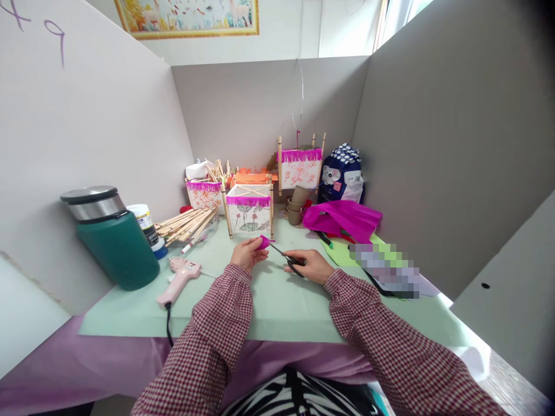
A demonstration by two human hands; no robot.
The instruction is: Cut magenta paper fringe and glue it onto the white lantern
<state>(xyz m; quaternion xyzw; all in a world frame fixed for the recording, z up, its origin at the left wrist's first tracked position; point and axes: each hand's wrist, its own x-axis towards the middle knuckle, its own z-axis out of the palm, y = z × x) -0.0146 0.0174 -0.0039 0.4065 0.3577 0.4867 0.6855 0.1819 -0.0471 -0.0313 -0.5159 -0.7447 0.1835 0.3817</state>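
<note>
My left hand (246, 253) pinches a small piece of magenta paper (263, 242) just above the green mat (269, 300). My right hand (313, 266) grips black-handled scissors (286, 257), whose blades point left and meet the paper. Both hands hover at the mat's middle, close in front of a small paper lantern with a magenta fringe (249, 211). Both sleeves are red-checked.
A pink glue gun (180, 278) lies left of my hands, its cord running off the front edge. A green flask (113, 237), a jar (147, 228) and wooden sticks (186, 224) stand left. More lanterns (300, 164), cups, magenta tissue (342, 218) and a bag (342, 173) fill the back.
</note>
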